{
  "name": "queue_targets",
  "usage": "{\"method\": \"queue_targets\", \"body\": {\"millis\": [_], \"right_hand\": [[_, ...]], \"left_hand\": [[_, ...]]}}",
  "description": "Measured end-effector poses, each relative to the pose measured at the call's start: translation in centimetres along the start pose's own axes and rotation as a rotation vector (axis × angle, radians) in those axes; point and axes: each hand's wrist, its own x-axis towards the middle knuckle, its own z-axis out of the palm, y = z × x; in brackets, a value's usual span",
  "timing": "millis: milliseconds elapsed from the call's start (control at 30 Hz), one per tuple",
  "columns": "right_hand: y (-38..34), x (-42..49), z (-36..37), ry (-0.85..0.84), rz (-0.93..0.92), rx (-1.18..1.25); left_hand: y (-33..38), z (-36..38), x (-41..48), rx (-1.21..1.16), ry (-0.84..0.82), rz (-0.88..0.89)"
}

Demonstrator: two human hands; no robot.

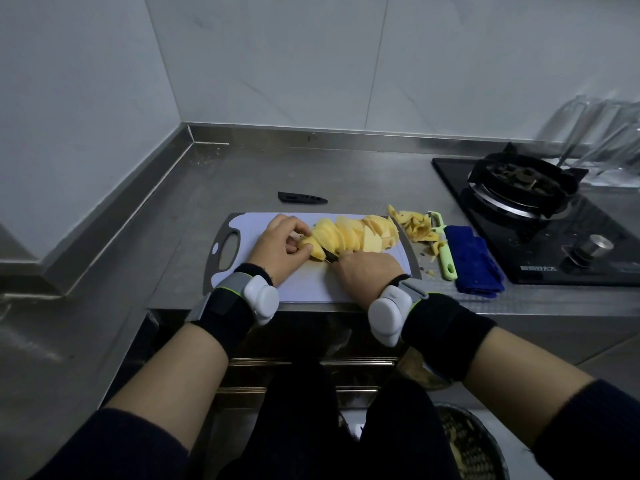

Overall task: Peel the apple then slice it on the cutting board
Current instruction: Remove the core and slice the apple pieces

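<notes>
Peeled and, by the look of it, nearly all sliced: slices [360, 233] line the board's [304, 289] far edge, the left hand [280, 247] pinches the last apple chunk [308, 249], and the right hand [367, 268] grips the knife [330, 256] cutting it.

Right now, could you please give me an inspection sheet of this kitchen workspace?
Surface: steel counter; white cutting board at its front edge.
Job's things: peeled apple piece on the board, fanned slices to its right; knife blade against the piece; green peeler and peels on the counter by the board's right end.
Clutter: black sheath behind the board; blue cloth right of the peeler.
Grippers: left hand holds the apple piece; right hand grips the knife.
Cables: nothing seen.
Surroundings: gas stove at right; tiled wall behind.
</notes>
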Motion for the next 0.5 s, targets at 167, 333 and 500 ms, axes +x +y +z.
{"method": "queue_targets", "body": {"millis": [167, 333, 500], "right_hand": [[0.4, 0.0, 0.1, -0.023, -0.009, 0.000], [1.4, -1.2, -0.2, -0.014, 0.015, 0.067], [1.3, -1.7, -1.1, 0.078, 0.023, 0.144]], "left_hand": [[-0.4, 0.5, 0.3, 0.201, -0.083, 0.027], [-0.3, 0.3, 0.3, 0.171, -0.079, -0.009], [0.3, 0.0, 0.0, 0.035, 0.029, -0.098]]}}
